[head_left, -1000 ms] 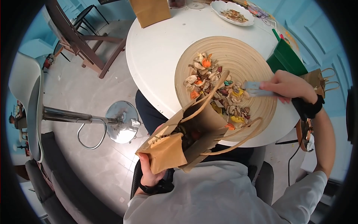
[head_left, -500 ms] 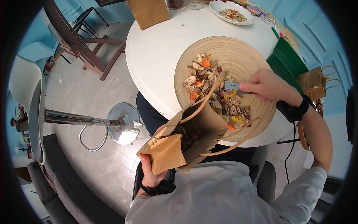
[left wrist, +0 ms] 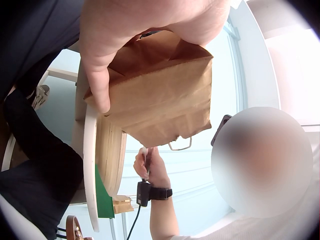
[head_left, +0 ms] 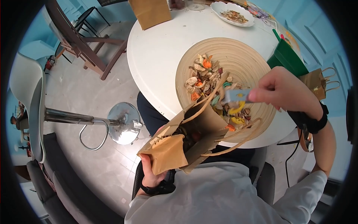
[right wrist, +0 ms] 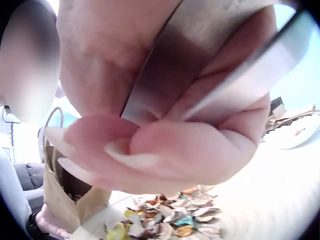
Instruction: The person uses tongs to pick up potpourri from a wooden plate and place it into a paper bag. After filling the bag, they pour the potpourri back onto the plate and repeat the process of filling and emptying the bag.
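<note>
My left hand grips a brown paper bag by its lower end, thumb along its side. The bag leans with its mouth towards the plate; dark pieces lie inside. My right hand holds metal tongs, whose two arms show in the right wrist view. Their tips are blurred over a heap of dried petals on a round wooden plate. A curled yellow petal shows just below the tips; I cannot tell whether they hold it. One bag handle overlaps the heap.
On the white table stand another paper bag, a scalloped white dish with dried bits, and a green container. A small handled bag is at the right. A cable hangs below my right wrist.
The right hand with the tongs first moved left over the petals, then rose slightly back to the right. The left hand and the tilted bag have stayed nearly still.
</note>
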`<state>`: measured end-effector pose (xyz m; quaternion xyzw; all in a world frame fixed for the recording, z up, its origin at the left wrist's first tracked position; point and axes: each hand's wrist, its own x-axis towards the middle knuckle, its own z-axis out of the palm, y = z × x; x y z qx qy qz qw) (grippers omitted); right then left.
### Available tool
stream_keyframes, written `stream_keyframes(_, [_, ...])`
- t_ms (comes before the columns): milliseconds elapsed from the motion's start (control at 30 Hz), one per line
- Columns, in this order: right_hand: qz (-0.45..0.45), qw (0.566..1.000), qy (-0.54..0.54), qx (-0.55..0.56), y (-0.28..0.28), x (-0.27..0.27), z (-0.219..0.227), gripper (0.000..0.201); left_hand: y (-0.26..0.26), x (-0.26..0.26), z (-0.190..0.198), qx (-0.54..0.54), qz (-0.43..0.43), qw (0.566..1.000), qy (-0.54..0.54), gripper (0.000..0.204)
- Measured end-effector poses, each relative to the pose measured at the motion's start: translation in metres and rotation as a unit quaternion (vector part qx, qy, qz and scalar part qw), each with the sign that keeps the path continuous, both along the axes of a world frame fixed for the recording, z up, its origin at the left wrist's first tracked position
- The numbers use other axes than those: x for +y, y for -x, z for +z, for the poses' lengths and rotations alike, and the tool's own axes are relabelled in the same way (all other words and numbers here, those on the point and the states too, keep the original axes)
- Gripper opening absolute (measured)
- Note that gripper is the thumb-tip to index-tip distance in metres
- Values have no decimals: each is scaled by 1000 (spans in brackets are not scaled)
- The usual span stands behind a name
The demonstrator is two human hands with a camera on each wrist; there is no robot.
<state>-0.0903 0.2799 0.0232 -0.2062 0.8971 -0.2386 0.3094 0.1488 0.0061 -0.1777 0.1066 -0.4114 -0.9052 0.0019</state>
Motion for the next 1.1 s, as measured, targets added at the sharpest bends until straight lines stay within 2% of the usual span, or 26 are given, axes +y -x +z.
stream_keyframes(33, [35,999,-1,-4,-6,-8,3,60,0,0,1,4,-7,1000,1,78])
stream_keyframes(67, [32,999,2,-3,-12,-16,3,60,1,-1,2,8,-14,1000,2,78])
stream_keyframes(133, [143,980,-37,135,-24,-28,1,62,-5,-7,-7,8,-30,999,-31,78])
stream_keyframes(167, [141,980,-37,134,-28,-31,3,62,-8,-9,-12,7,-42,997,-66,78])
stream_keyframes(267, [152,978,-34,136,-39,-36,14,53,-5,-9,-16,1,-34,999,-40,80])
stream_keyframes(300, [144,978,-26,148,-41,-32,15,50,1,-5,-9,0,-29,999,-40,80])
stream_keyframes(367, [144,976,-14,161,-43,-24,18,48,15,3,9,-8,-14,999,41,108])
stream_keyframes(400, [107,986,4,130,-44,-19,20,46,15,1,4,-12,-17,998,51,112])
stream_keyframes(533, [19,996,29,88,-45,-5,27,43,20,-9,-22,68,13,997,-19,103])
stream_keyframes(567, [18,995,28,89,-44,-3,28,43,24,-22,-25,76,-58,986,-135,97])
stream_keyframes(600, [-16,996,1,90,-43,0,29,44,30,-36,-27,83,-131,956,-249,91])
stream_keyframes(667, [-53,994,-31,88,-41,8,29,46,34,-56,-46,88,-267,841,-463,81])
stream_keyframes(700, [-64,992,-53,94,-39,11,27,47,38,-51,-54,99,-239,829,-495,79])
stream_keyframes(733, [-74,990,-74,100,-38,14,25,49,32,-43,-58,128,-218,853,-457,77])
stream_keyframes(767, [-73,989,-75,101,-38,18,22,49,39,-28,-39,156,-198,873,-417,75])
stream_keyframes(800, [-43,986,-95,131,-39,23,19,49,51,-29,-39,158,-199,872,-418,75])
stream_keyframes(867, [-14,980,-119,160,-45,30,14,49,69,-30,-47,207,-308,842,-392,76])
stream_keyframes(900, [4,986,-100,135,-49,32,11,50,69,-29,-48,207,-307,841,-393,76])
stream_keyframes(933, [22,990,-80,110,-52,33,8,51,54,-68,-48,200,-301,848,-388,76])
stream_keyframes(967, [23,991,-80,109,-53,32,2,51,55,-53,-50,193,-296,854,-382,76])
stream_keyframes(1033, [83,990,-72,91,-54,30,-10,53,33,-56,-47,178,-285,867,-368,76])
stream_keyframes(1067, [103,987,-91,85,-52,29,-17,46,36,-54,-52,171,-281,873,-361,76])
stream_keyframes(1100, [102,987,-90,86,-50,27,-24,46,87,-45,-49,164,-276,878,-355,76])
